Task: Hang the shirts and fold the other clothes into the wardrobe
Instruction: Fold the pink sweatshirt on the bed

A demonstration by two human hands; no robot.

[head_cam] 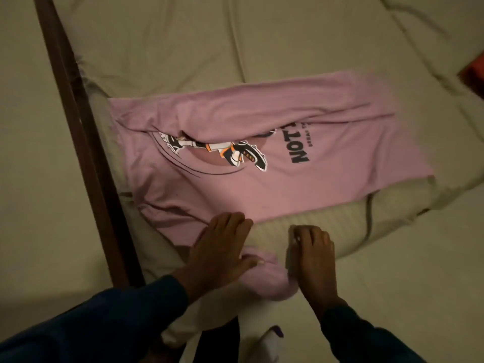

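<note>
Pink cotton T-shirt: far side folded over the front, covering the upper part of the cartoon print and most of the dark lettering; only "NOT" reads, smaller text too small to tell.
Near sleeve: partly hidden under both hands.
Red-orange object: cut off by right edge, unidentifiable.
White and purple item: bottom edge, blurred, unidentifiable.
Dark blue sleeves: cut off at the bottom.

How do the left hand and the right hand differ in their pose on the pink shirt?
The left hand lies flat, fingers spread, pressing the pink shirt near its edge; the right hand is curled, pinching the hanging sleeve end. The left hand rests fully on fabric; the right hand's fingertips lie on the bedding. Both come from dark sleeves and touch the shirt.
</note>
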